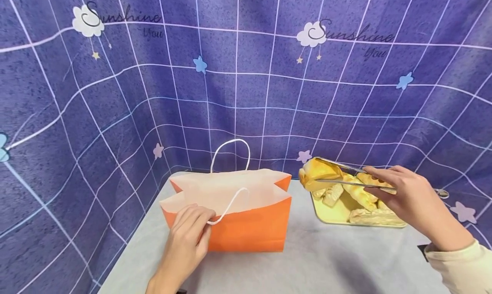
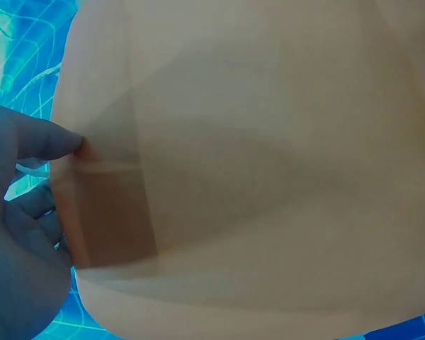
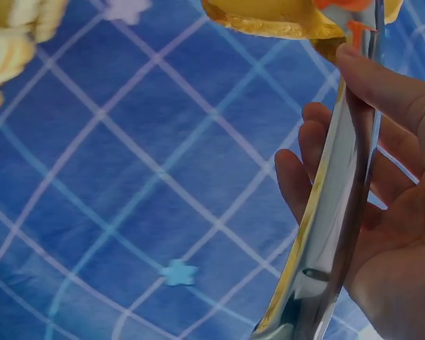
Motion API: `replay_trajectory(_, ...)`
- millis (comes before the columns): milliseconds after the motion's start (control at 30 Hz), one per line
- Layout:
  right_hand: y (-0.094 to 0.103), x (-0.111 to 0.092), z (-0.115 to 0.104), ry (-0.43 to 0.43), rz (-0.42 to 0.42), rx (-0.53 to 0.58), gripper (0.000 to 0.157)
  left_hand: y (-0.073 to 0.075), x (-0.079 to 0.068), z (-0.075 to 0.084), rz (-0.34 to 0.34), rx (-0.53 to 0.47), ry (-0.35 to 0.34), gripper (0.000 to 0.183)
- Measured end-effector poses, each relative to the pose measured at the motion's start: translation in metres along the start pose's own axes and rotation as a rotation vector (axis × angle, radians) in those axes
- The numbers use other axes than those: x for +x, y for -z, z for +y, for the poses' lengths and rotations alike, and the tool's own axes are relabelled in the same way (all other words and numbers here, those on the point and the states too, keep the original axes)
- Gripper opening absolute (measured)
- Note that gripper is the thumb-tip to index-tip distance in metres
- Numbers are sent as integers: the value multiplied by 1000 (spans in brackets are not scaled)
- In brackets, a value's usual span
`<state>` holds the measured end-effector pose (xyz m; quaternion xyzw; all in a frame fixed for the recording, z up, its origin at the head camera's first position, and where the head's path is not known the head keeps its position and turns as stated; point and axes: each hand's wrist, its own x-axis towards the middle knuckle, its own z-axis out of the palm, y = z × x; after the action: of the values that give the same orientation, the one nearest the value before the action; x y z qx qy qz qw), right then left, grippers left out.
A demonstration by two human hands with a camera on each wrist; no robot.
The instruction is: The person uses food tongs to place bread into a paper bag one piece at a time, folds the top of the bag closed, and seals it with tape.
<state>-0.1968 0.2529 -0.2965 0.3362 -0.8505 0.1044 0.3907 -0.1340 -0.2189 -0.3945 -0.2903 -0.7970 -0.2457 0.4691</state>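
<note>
An orange paper bag [image 1: 250,232] with white cord handles stands with its mouth open on the table. At its near left rim, my left hand [image 1: 184,238] pinches the paper; the left wrist view shows the thumb on the pale inside [image 2: 269,142] and fingers outside. My right hand [image 1: 411,196] holds metal tongs [image 3: 333,205], whose arms clasp a golden bread roll [image 1: 319,172]. That roll is raised over the left end of a yellow tray [image 1: 326,217], to the right of the bag.
Several more pastries [image 1: 361,191] lie in the tray. A pale grey cloth [image 1: 307,264] covers the table. Behind and to the left hangs a purple curtain [image 1: 246,89] with a grid, clouds and stars.
</note>
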Motion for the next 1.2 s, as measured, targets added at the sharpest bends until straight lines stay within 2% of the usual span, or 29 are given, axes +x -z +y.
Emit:
replay_trajectory(33, 2, 4, -4, 8, 18, 9, 66, 0, 0, 0, -1, 1, 1, 26)
replay_trajectory(167, 9, 19, -20, 32, 81, 56, 62, -1, 0, 0, -1, 5, 4, 26)
replay_trajectory(367, 7, 44, -46, 34, 130, 150, 58, 0, -2, 0, -7, 9, 11, 26)
replay_trajectory(500, -1, 57, -62, 36, 119, 235, 54, 1, -2, 1, -8, 5, 5, 28)
replay_trajectory(700, -23, 67, -80, 44, 50, 355, 46, 2, -4, 2, -10, 12, 7, 29)
replay_trajectory(833, -37, 67, -85, 49, 26, 391, 57, 1, -6, 3, -9, 14, 8, 29)
replay_trajectory(1000, -49, 66, -89, 55, 42, 424, 52, 0, -7, 3, -6, 14, 9, 28)
replay_trajectory(1200, -54, 66, -91, 19, -47, 466, 49, 1, -6, 2, -6, 21, 14, 27)
